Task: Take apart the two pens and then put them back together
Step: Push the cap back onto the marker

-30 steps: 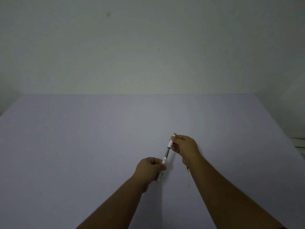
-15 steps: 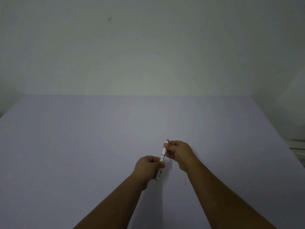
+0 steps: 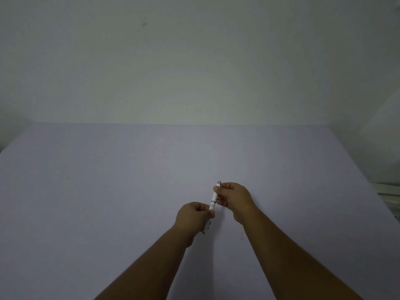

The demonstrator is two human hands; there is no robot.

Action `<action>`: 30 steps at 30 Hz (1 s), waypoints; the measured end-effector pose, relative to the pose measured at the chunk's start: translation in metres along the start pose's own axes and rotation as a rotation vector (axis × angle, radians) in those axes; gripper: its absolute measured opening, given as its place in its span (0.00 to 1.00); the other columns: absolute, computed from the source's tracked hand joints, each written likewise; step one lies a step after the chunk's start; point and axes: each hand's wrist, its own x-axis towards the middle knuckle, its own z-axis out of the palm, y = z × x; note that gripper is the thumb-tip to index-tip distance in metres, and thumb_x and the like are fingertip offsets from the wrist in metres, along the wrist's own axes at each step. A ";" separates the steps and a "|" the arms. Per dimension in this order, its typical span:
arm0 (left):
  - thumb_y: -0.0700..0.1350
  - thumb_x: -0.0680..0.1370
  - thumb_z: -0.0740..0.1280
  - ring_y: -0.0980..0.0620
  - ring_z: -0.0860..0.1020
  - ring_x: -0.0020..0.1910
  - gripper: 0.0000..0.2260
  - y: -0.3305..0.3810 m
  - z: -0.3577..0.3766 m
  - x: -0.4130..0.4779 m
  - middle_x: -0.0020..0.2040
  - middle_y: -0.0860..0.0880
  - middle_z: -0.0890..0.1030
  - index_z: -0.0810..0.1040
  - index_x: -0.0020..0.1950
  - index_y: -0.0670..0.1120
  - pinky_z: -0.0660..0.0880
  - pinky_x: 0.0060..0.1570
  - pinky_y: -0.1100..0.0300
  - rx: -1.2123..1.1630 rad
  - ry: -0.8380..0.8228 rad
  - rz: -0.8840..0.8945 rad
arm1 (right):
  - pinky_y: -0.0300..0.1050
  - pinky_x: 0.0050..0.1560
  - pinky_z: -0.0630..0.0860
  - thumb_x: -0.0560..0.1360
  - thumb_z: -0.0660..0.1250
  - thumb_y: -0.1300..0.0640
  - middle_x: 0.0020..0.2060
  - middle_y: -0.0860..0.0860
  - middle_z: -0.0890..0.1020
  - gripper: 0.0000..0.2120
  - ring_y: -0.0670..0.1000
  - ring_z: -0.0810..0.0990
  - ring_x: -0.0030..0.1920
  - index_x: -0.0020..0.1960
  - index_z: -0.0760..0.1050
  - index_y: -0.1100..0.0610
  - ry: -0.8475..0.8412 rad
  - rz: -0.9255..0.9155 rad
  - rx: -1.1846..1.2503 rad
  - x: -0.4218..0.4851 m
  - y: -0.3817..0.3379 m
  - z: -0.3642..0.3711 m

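Now white pen aslant between both fists, left hand gripping bottom, right hand pinching top.

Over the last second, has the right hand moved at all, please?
Yes. The right hand came toward the left hand, closing the white pen together above the table.

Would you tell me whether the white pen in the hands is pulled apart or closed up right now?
Closed up: the white pen shows one unbroken barrel between left hand and right hand.
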 end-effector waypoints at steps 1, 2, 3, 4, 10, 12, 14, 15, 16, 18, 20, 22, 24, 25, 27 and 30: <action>0.38 0.73 0.70 0.48 0.76 0.30 0.02 0.000 0.000 0.000 0.33 0.43 0.78 0.81 0.41 0.41 0.76 0.32 0.57 -0.009 -0.005 -0.004 | 0.43 0.42 0.81 0.71 0.72 0.56 0.37 0.54 0.80 0.13 0.49 0.79 0.34 0.51 0.78 0.63 0.027 -0.020 -0.041 0.001 0.001 -0.001; 0.38 0.73 0.70 0.47 0.75 0.31 0.01 0.001 0.000 0.001 0.34 0.43 0.78 0.80 0.41 0.41 0.76 0.33 0.56 -0.025 -0.009 -0.009 | 0.46 0.45 0.80 0.71 0.71 0.53 0.37 0.53 0.80 0.13 0.50 0.78 0.35 0.50 0.79 0.61 0.079 -0.051 -0.109 0.003 0.001 -0.002; 0.38 0.73 0.70 0.46 0.75 0.32 0.02 0.001 -0.001 0.002 0.36 0.42 0.77 0.80 0.41 0.42 0.76 0.33 0.55 -0.045 -0.011 -0.014 | 0.49 0.48 0.79 0.72 0.69 0.51 0.38 0.53 0.80 0.13 0.51 0.78 0.37 0.50 0.79 0.60 0.152 -0.089 -0.192 0.005 0.001 -0.005; 0.39 0.73 0.70 0.45 0.75 0.34 0.02 0.000 -0.001 0.003 0.37 0.42 0.77 0.79 0.41 0.42 0.77 0.35 0.54 -0.063 -0.012 -0.021 | 0.51 0.51 0.77 0.73 0.67 0.49 0.40 0.54 0.81 0.14 0.53 0.78 0.41 0.50 0.79 0.60 0.239 -0.126 -0.280 0.007 0.001 -0.010; 0.42 0.72 0.72 0.46 0.78 0.40 0.03 -0.016 0.003 0.018 0.40 0.45 0.81 0.81 0.38 0.47 0.79 0.49 0.48 -0.011 0.097 -0.032 | 0.41 0.32 0.68 0.74 0.61 0.58 0.31 0.54 0.75 0.09 0.52 0.72 0.32 0.36 0.70 0.61 0.363 -0.017 -0.758 0.009 0.019 -0.043; 0.44 0.71 0.72 0.50 0.79 0.39 0.02 -0.024 0.006 0.022 0.39 0.48 0.82 0.81 0.39 0.49 0.80 0.41 0.55 0.053 0.153 -0.029 | 0.42 0.35 0.69 0.71 0.63 0.57 0.33 0.55 0.76 0.08 0.55 0.75 0.35 0.41 0.73 0.64 0.321 0.071 -0.801 0.005 0.033 -0.043; 0.45 0.71 0.72 0.55 0.78 0.36 0.02 -0.030 0.009 0.024 0.37 0.52 0.81 0.80 0.41 0.50 0.74 0.28 0.67 0.103 0.190 -0.028 | 0.42 0.35 0.72 0.70 0.64 0.58 0.39 0.58 0.79 0.11 0.57 0.79 0.39 0.48 0.74 0.66 0.311 0.097 -0.803 0.002 0.043 -0.039; 0.45 0.70 0.72 0.57 0.77 0.34 0.02 -0.033 0.010 0.024 0.36 0.54 0.81 0.80 0.42 0.50 0.71 0.23 0.70 0.113 0.205 -0.028 | 0.43 0.36 0.74 0.70 0.64 0.60 0.43 0.60 0.81 0.11 0.58 0.80 0.41 0.49 0.74 0.66 0.307 0.094 -0.810 0.001 0.047 -0.036; 0.44 0.70 0.72 0.58 0.77 0.33 0.03 -0.036 0.011 0.024 0.35 0.55 0.80 0.80 0.42 0.50 0.69 0.19 0.73 0.117 0.218 -0.028 | 0.45 0.37 0.77 0.70 0.63 0.61 0.46 0.61 0.81 0.11 0.60 0.82 0.44 0.50 0.74 0.66 0.298 0.085 -0.825 0.000 0.051 -0.033; 0.44 0.71 0.72 0.59 0.76 0.33 0.03 -0.040 0.014 0.025 0.35 0.56 0.79 0.81 0.44 0.49 0.67 0.17 0.76 0.125 0.236 -0.030 | 0.50 0.44 0.81 0.71 0.62 0.62 0.49 0.62 0.81 0.11 0.62 0.82 0.48 0.52 0.74 0.66 0.282 0.071 -0.858 0.000 0.056 -0.025; 0.44 0.71 0.72 0.60 0.76 0.34 0.05 -0.043 0.016 0.026 0.35 0.56 0.79 0.81 0.46 0.48 0.67 0.17 0.77 0.146 0.245 -0.031 | 0.53 0.48 0.81 0.72 0.62 0.62 0.51 0.62 0.81 0.12 0.62 0.82 0.51 0.54 0.74 0.65 0.271 0.056 -0.881 0.001 0.059 -0.019; 0.45 0.71 0.72 0.60 0.75 0.34 0.06 -0.045 0.018 0.029 0.37 0.54 0.79 0.81 0.47 0.48 0.68 0.17 0.76 0.166 0.245 -0.033 | 0.53 0.50 0.81 0.73 0.62 0.62 0.53 0.61 0.81 0.12 0.61 0.81 0.52 0.55 0.74 0.63 0.259 0.041 -0.887 0.001 0.061 -0.015; 0.45 0.71 0.72 0.60 0.75 0.34 0.08 -0.046 0.019 0.031 0.39 0.53 0.80 0.81 0.49 0.47 0.69 0.19 0.73 0.178 0.250 -0.037 | 0.51 0.50 0.81 0.73 0.63 0.62 0.52 0.60 0.82 0.11 0.60 0.81 0.52 0.54 0.74 0.63 0.248 0.033 -0.880 0.001 0.061 -0.011; 0.46 0.71 0.72 0.60 0.75 0.34 0.08 -0.046 0.019 0.031 0.40 0.52 0.80 0.81 0.50 0.47 0.69 0.21 0.72 0.186 0.253 -0.039 | 0.50 0.49 0.81 0.73 0.63 0.62 0.52 0.60 0.82 0.10 0.60 0.81 0.51 0.54 0.75 0.62 0.242 0.032 -0.877 0.001 0.061 -0.010; 0.46 0.71 0.72 0.61 0.75 0.34 0.09 -0.047 0.021 0.033 0.41 0.52 0.80 0.81 0.51 0.47 0.68 0.23 0.72 0.194 0.261 -0.036 | 0.51 0.48 0.81 0.73 0.63 0.61 0.51 0.60 0.82 0.10 0.60 0.82 0.50 0.52 0.75 0.63 0.230 0.028 -0.871 0.001 0.061 -0.008; 0.46 0.71 0.72 0.61 0.75 0.33 0.10 -0.047 0.022 0.034 0.41 0.52 0.80 0.81 0.51 0.47 0.69 0.19 0.74 0.187 0.268 -0.037 | 0.53 0.47 0.82 0.73 0.63 0.61 0.50 0.61 0.83 0.10 0.60 0.82 0.49 0.51 0.76 0.63 0.223 0.024 -0.861 0.001 0.059 -0.006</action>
